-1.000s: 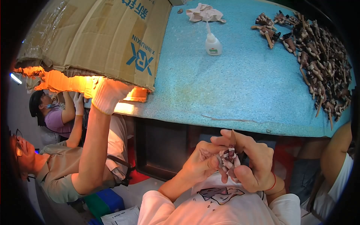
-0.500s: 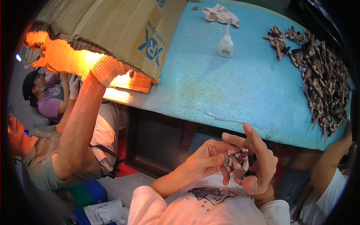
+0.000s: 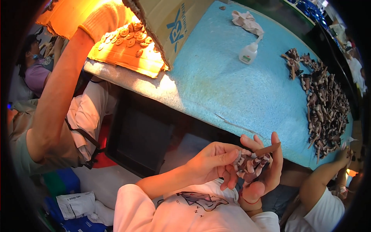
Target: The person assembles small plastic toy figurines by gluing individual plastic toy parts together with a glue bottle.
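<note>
A small brown-and-white figurine [image 3: 250, 167] with a flat brown stick-like part jutting from it is held between my two hands above my lap. The thumb and fingers of my left hand [image 3: 216, 159] pinch its greyish end. My right hand [image 3: 273, 170] cradles the other side between thumb and fingers, with some fingertips stretched up beside the brown part. A pile of similar figurines [image 3: 326, 108] lies on the right of the blue-topped table [image 3: 228, 92]. The fine details of the held figurine are too small to make out.
A white squeeze bottle [image 3: 248, 53] and a crumpled cloth [image 3: 247, 22] are on the table. At left, a co-worker's gloved hand [image 3: 106, 21] reaches into a brightly lit cardboard box [image 3: 185, 23] holding small round pieces [image 3: 127, 36]. A dark tray [image 3: 137, 133] sits below the edge; another person's arm [image 3: 320, 174] is at right.
My view has shifted, showing more of the lit box inside. The co-worker's gloved hand is deeper in the box. The figurine has turned in my hands, its brown part now pointing rightward.
</note>
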Motion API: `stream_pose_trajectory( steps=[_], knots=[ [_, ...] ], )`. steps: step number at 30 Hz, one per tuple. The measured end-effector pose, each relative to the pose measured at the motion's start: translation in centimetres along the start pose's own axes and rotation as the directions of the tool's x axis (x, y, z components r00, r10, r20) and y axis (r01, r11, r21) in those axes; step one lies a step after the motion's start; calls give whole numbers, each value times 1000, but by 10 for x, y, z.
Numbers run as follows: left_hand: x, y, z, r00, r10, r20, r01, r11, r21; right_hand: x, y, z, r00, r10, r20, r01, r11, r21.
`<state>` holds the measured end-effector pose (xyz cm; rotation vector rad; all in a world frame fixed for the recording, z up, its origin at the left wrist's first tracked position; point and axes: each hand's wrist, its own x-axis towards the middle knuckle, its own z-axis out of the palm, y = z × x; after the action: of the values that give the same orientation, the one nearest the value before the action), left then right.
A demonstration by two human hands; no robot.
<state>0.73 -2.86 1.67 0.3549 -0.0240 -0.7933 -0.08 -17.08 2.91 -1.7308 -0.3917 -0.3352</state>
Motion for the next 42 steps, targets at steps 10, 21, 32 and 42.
stream_pose_trajectory(
  steps=[10, 21, 32, 42],
  knots=[
    [-8, 6, 5, 995, -3, -102, -1, 999, -48, 1, -6, 7, 990, 140, -24, -139, 989, 57],
    [-9, 17, 14, 964, 124, -234, -28, 926, 376, -2, -3, 7, 927, 375, 7, -354, 868, 347],
    [-5, 16, 18, 962, 135, -236, -11, 887, 461, -5, 6, 1, 951, 296, 89, -305, 850, 429],
    [-4, 19, 19, 949, 143, -281, -4, 896, 443, -4, 8, 4, 958, 260, 122, -286, 826, 486]
  ],
)
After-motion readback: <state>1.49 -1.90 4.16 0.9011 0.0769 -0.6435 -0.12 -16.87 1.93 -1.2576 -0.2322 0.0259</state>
